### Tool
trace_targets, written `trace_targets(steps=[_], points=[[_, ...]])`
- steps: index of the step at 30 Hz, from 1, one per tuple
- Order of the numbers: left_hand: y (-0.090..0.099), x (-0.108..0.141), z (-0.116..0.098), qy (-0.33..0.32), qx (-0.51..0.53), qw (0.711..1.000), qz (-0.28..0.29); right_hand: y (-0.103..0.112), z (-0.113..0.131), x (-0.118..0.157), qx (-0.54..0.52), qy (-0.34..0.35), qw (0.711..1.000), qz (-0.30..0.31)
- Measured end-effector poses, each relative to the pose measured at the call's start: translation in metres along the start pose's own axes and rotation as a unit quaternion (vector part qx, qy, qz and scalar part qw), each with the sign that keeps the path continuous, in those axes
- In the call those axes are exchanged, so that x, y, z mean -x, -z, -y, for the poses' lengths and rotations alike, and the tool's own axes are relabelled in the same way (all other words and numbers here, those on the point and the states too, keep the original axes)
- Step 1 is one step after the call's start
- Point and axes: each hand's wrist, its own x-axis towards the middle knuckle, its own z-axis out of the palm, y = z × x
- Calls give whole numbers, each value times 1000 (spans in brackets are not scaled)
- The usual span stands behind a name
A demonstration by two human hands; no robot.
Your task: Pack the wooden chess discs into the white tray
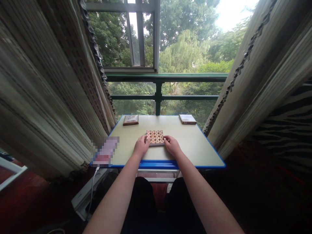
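Note:
A small square box of Chinese chess pieces (155, 137) rests on the pale table, right in front of me. Its round wooden discs, marked with characters, lie in neat rows. My left hand (142, 145) grips the box by its left side, fingers curled along the edge. At the opposite side my right hand (172, 145) holds it with thumb and fingers closed against the edge. The undersides of the fingers are hidden.
The table (200, 148) has a blue rim. A brown flat box (131, 120) stands at the back left, a pale flat box (187, 119) at the back right. A blurred-out object (107, 151) with a white cable (93, 185) lies at the left edge.

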Motion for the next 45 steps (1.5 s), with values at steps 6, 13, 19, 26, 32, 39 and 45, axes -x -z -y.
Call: trace_targets(steps=[6, 13, 19, 26, 32, 39, 45], points=[[1, -2, 3, 6, -19, 1000, -1, 0, 0, 0, 1, -5, 1000, 2], [1, -2, 1, 1, -27, 1000, -5, 0, 0, 0, -3, -4, 1000, 4], [2, -2, 0, 5, -26, 1000, -5, 0, 0, 0, -9, -3, 1000, 4], [2, -2, 0, 12, -12, 1000, -8, 1, 1, 0, -19, -5, 1000, 0], [3, -1, 0, 19, -4, 1000, -6, 2, 1, 1, -25, -9, 1000, 2], [2, -1, 3, 39, 40, 998, -17, 4, 4, 3, -23, -14, 1000, 5], [-4, -8, 16, 129, 195, 972, -39, 1, 3, 3, -9, 13, 1000, 6]])
